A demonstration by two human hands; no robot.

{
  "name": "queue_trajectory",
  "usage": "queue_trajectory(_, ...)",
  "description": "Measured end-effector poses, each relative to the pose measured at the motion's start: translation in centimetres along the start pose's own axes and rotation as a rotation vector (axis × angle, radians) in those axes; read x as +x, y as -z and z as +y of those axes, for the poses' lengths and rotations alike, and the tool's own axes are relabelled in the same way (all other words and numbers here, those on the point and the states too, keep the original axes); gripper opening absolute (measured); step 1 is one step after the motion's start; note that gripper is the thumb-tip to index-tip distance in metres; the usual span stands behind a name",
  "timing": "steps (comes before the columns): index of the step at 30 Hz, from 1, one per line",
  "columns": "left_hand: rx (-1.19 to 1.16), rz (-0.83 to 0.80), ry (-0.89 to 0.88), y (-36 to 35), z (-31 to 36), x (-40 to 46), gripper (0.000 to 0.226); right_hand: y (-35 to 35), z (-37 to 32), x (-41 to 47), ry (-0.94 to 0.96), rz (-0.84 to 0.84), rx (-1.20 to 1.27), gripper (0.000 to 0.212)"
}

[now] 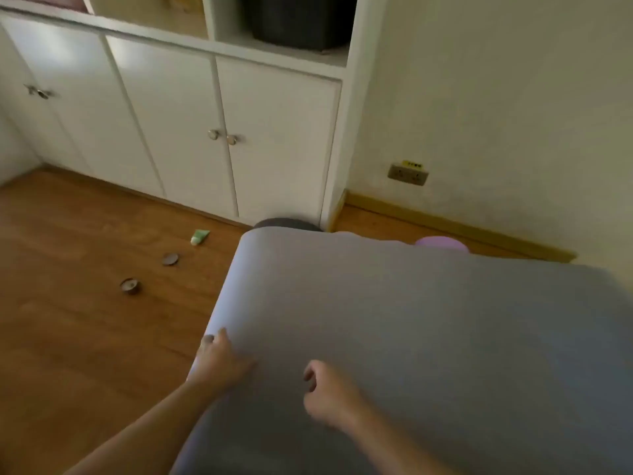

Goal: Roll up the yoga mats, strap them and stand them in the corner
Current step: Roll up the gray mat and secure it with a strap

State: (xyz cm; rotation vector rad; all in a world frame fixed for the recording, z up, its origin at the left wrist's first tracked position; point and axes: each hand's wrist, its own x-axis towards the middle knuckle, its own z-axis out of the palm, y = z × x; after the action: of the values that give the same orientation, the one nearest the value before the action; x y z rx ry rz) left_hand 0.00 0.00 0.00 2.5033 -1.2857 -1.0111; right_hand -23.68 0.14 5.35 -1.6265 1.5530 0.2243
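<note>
grey mat [428,337]: cut off right, bottom | purple roll [442,242]: mostly hidden behind it

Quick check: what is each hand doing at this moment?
Left hand: grips the left edge of the grey mat.
Right hand: over the mat, fingers curled, holding nothing visible.
</note>
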Motion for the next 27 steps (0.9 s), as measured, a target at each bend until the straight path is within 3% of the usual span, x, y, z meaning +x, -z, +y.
queue_trajectory(3, -0.163, -0.092, 0.23, -0.9, -1.7, 3.6, 0.156, -1.7, -0.5, 3.2, -0.023, -0.039, -0.007, 0.045)
queue_trajectory(5, -0.276, -0.118, 0.345, -1.6, -2.4, 5.6, 0.165, -2.4, -1.0, 4.6, -0.044, -0.052, 0.017, 0.054)
queue_trajectory(10, -0.074, 0.063, 0.331, -2.0, -2.3, 7.1, 0.127, -4.2, -2.4, 7.8, -0.055, -0.092, 0.103, 0.104)
queue_trajectory(14, -0.004, 0.107, 0.249, -1.3, -1.1, 6.2, 0.106, -4.4, -4.2, 8.4, -0.067, -0.135, 0.224, 0.123)
queue_trajectory(18, 0.042, 0.2, 0.12, -0.1, 0.6, 3.3, 0.079, -4.1, -5.6, 7.2, -0.039, -0.131, 0.299, 0.121)
queue_trajectory(24, 0.287, 0.305, -0.157, 1.9, 5.0, -2.0, 0.046, -2.3, -6.3, 4.5, 0.055, -0.106, 0.428, 0.087)
queue_trajectory(27, 0.339, 0.342, -0.308, 3.6, 8.1, -4.3, 0.035, -0.9, -7.5, 2.2, 0.135, -0.082, 0.322, 0.081)
